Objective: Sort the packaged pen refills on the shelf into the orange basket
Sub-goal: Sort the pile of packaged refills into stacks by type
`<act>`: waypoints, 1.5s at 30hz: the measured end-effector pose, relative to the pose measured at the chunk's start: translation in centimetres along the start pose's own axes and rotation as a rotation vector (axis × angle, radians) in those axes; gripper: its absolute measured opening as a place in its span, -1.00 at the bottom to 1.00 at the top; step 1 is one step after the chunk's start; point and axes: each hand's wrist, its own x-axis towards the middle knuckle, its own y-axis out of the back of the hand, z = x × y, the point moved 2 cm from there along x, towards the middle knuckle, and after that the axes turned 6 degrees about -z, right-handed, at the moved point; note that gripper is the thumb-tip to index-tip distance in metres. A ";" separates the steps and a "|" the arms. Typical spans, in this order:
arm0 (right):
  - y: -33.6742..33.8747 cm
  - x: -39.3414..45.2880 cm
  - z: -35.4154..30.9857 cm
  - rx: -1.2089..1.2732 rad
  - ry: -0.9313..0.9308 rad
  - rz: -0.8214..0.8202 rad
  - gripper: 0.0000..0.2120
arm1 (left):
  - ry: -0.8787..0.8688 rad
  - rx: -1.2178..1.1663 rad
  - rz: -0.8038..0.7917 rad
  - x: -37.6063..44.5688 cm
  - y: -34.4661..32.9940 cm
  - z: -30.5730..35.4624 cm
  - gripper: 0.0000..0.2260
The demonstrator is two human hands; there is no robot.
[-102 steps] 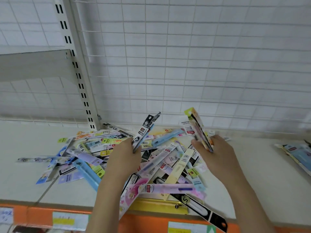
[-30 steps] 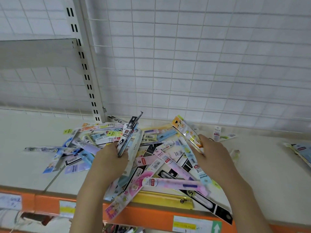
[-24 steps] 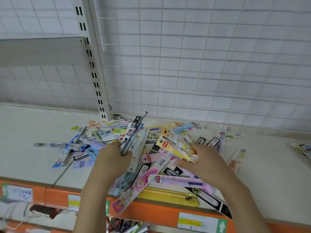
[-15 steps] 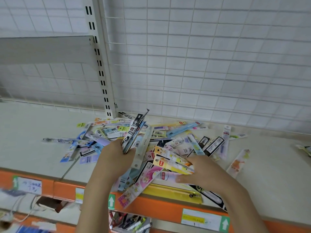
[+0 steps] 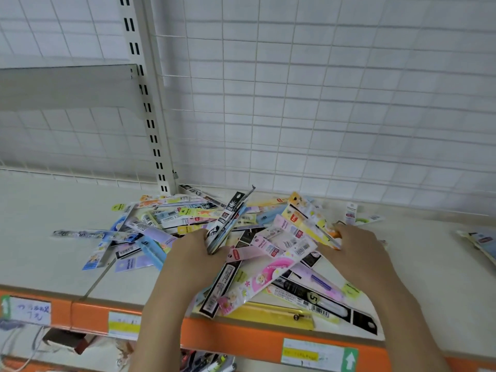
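Both hands full over a slippery heap at centre frame

The left hand (image 5: pixel 197 253) clamps a black-and-white sheaf (image 5: pixel 228 220), the right hand (image 5: pixel 357 251) pinches yellow packets (image 5: pixel 306 216); refills (image 5: pixel 268 280) overhanging the shelf (image 5: pixel 429 264) lip could slide off if nudged. No orange basket visible.

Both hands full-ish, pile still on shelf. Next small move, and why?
Probably lift the right hand clear with its yellow packets: its fingers are closed on them, the left hand already holds a black-topped bundle, and no basket shows.
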 end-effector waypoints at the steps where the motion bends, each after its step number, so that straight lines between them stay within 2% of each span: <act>1: 0.0 0.0 0.3 0.018 -0.023 0.015 -0.82 | -0.016 0.000 -0.021 0.0 -0.3 0.4 -0.71; 6: 0.3 0.2 2.2 0.083 -0.130 0.115 -0.78 | -0.077 -0.011 -0.185 -0.2 -2.3 2.3 -0.67; 9: 0.5 0.2 3.1 0.078 -0.175 0.149 -0.67 | -0.067 0.012 -0.258 -0.4 -4.0 3.0 -0.59; 11: 0.6 0.0 3.4 0.108 -0.184 0.144 -0.63 | -0.051 0.071 -0.305 -0.5 -5.1 3.2 -0.56; 15: 0.4 -0.4 3.6 0.165 -0.172 0.077 -0.66 | -0.076 0.255 -0.377 -0.5 -6.5 3.4 -0.64; 20: 0.2 -0.3 4.0 0.182 -0.162 0.088 -0.85 | -0.069 0.309 -0.295 0.3 -6.5 3.7 -0.82; 23: 0.3 -0.3 3.9 0.213 -0.154 0.111 -0.89 | -0.070 0.263 -0.245 0.4 -5.5 4.0 -0.87; 27: 0.5 -0.2 4.1 0.232 -0.170 0.116 -0.86 | -0.079 0.049 -0.153 0.3 -3.0 4.8 -0.89; 32: 0.6 -0.2 3.8 0.216 -0.149 0.100 -0.83 | -0.133 -0.213 0.127 -0.3 -0.7 5.7 -0.83; 35: 0.5 -0.3 3.9 0.285 -0.123 0.107 -0.86 | -0.151 -0.276 0.223 -0.3 -0.6 5.5 -0.85; 38: 0.4 -0.2 4.1 0.291 -0.095 0.122 -0.91 | -0.146 -0.326 0.188 0.0 -1.0 4.7 -0.88; 41: 0.5 -0.2 4.4 0.284 -0.096 0.126 -0.85 | -0.135 -0.376 0.082 0.2 -1.4 4.1 -0.85; 45: 0.6 -0.1 5.0 0.238 -0.137 0.101 -0.95 | -0.128 -0.442 0.103 0.0 -1.3 4.1 -0.84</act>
